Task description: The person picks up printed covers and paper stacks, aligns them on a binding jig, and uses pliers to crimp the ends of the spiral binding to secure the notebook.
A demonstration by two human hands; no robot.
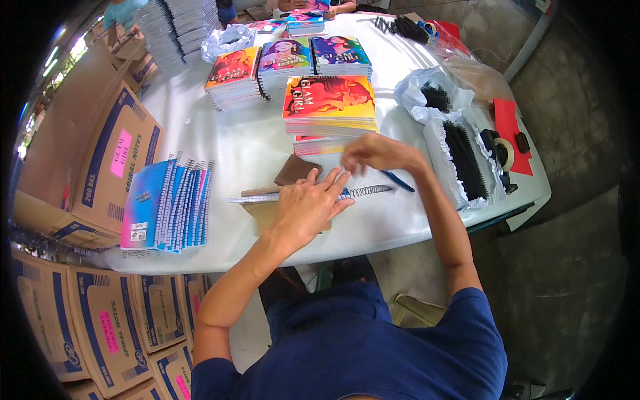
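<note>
My left hand [308,202] lies over a notebook [257,198] with a gridded edge, gripping it with the thumb on the near side and the fingers across the top. From the notebook's right end sticks out a wire spiral coil [369,191]. My right hand [377,153] is just above and beyond the coil, its fingers curled and partly smeared by motion; whether they hold anything is unclear. Behind the left hand sits a brown block [297,171]. A blue-handled tool [398,180] lies just right of the coil, partly hidden by my right forearm.
Coil-bound blue notebooks [167,205] stand at the left beside a carton [110,163]. Stacks of colourful notebooks [330,107] are ahead. At right, a paper-lined box [465,160] holds black coils near a tape roll [505,155]. Another person's hands [343,7] show at the far edge.
</note>
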